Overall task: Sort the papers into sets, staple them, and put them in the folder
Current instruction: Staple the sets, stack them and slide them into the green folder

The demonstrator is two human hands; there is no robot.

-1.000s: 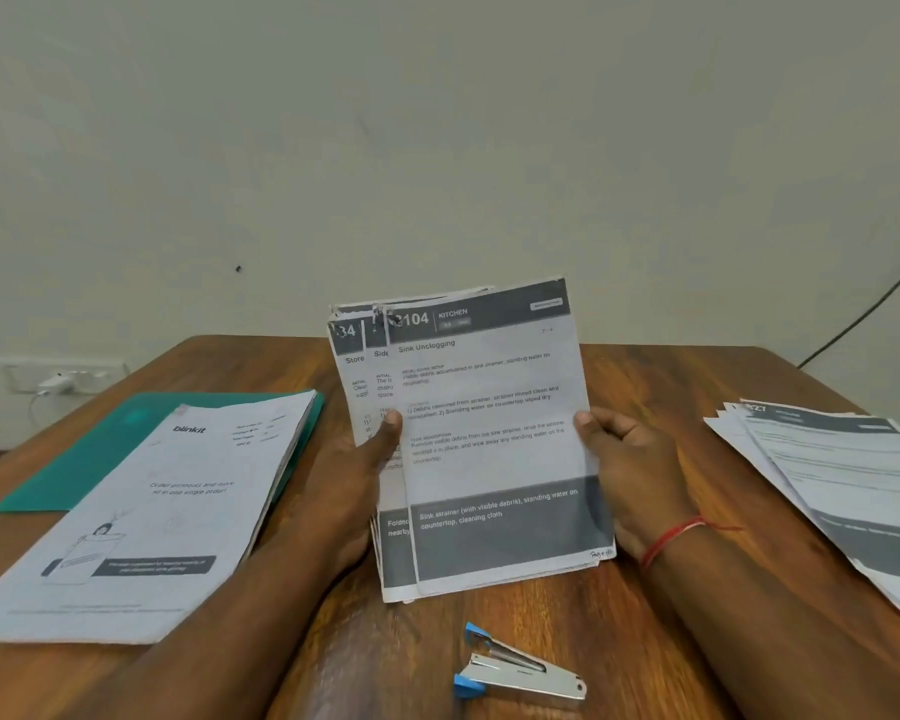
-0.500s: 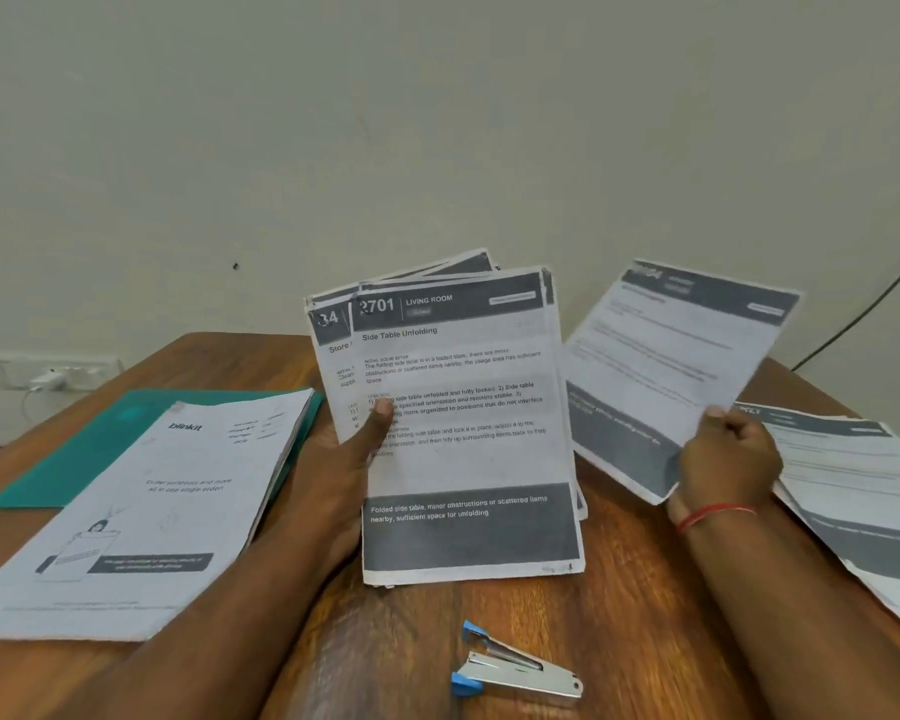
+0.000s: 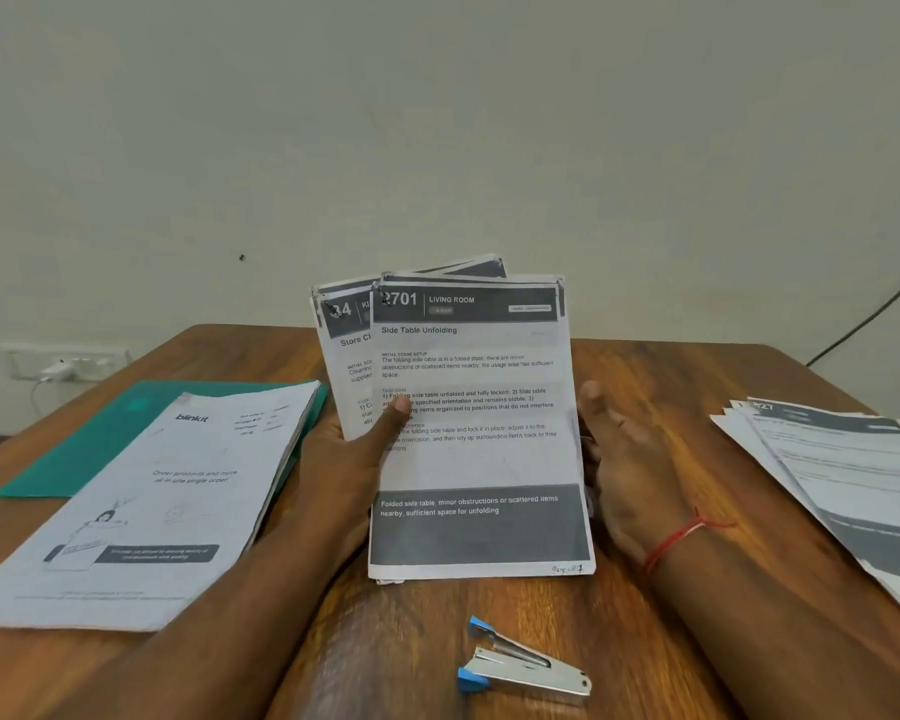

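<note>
Sheaf of printed task sheets [image 3: 479,459], upright at desk centre, top sheet headed 2701 Living Room. Left hand [image 3: 349,459]: grip clamped on the sheaf, thumb across the front, back sheets fanned (not squared). Right hand [image 3: 630,470]: grip apart, fingers fairly straight against the sheaf's right edge. Sorted pile [image 3: 842,459] at 3 o'clock; green folder [image 3: 89,444] at 9 o'clock, under a blinkit-headed set [image 3: 167,501]; stapler [image 3: 520,665] at 6 o'clock. Hazards, as judged: fanned sheets may slide from the one-handed pinch; two pages may lift together and join the wrong set; the splayed pile may staple askew.
</note>
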